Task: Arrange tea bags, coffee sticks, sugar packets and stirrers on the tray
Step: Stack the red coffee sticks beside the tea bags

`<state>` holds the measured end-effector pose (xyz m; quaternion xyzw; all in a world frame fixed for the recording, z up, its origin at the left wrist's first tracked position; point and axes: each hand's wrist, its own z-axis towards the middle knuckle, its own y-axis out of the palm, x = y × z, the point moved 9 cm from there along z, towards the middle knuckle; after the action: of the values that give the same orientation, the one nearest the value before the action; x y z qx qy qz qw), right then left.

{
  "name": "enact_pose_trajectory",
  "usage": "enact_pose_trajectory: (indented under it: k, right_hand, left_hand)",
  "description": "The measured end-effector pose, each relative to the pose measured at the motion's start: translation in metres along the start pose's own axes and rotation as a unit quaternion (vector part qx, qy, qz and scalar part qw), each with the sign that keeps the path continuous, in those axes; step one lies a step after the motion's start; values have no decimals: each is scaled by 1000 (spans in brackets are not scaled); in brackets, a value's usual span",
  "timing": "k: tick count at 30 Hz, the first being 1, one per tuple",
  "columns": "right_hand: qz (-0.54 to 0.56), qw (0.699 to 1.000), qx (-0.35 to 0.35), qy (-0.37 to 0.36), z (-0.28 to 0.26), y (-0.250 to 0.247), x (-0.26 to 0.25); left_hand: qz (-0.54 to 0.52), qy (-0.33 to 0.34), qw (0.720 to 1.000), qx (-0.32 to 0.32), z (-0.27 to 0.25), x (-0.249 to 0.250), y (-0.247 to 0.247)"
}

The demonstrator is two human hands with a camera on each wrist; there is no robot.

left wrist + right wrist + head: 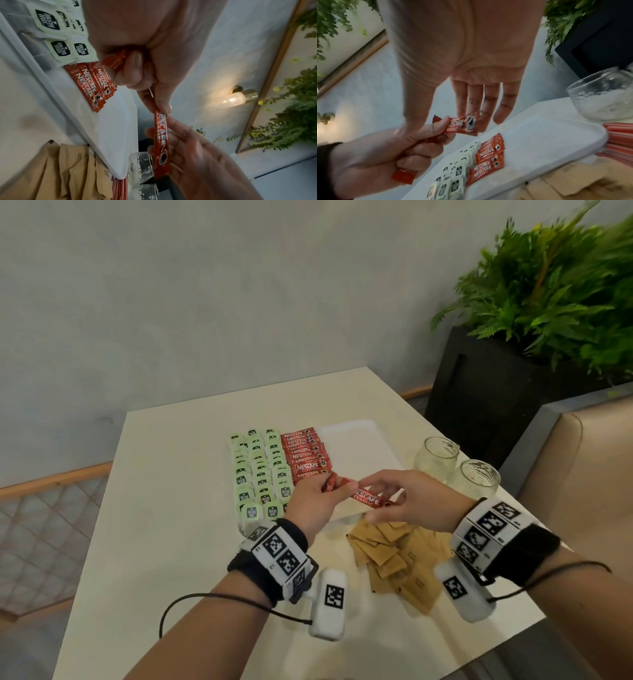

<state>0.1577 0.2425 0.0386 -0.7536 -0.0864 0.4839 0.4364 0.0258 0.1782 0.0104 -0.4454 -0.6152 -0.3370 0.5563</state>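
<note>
A cream counter point(171, 508) stands against a pale grey wall point(205, 302). Two clear glass jars point(440, 455) sit close together near the counter's right edge, one just behind the other; the nearer jar point(478, 479) shows a speckled, frosted inside in the right wrist view point(604, 102). Beyond the counter's far right corner a black planter point(486, 392) holds a bushy green fern point(555, 285). A beige padded seat point(582, 474) with a grey frame lies to the right. At the left a wooden rail point(54, 479) runs above a diamond-patterned mesh point(44, 529). A lit wall lamp point(235, 98) with a brass fitting glows on the wall in the left wrist view.
</note>
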Motion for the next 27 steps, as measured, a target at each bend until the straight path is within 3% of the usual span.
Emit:
enact_pose_trajectory:
  k: [3,8,11,15,18,21,27]
  right_hand:
    - [30,999,18,-11,19,5,-7]
    - [154,985,64,35,38,-3,3]
    - [231,965,108,63,44,-15,15]
    - [301,946,98,71,57,-10,22]
    - [266,955,86,98,68,0,40]
    - [135,981,24,137,80,23,60]
    - [48,980,-27,190,97,57,83]
  left_hand:
    - [-8,18,1000,16,1,2,-2]
    - [-44,25,997,56,9,9,-15]
    - [-57,10,994,93,13,7,-28]
    - [-39,-30,993,107,20,-6,-45]
    - [11,-66,991,114,25,-9,-66]
    - [-2,-105,986,128,31,-17,-91]
    - [-35,-97,990,99,35,-26,-108]
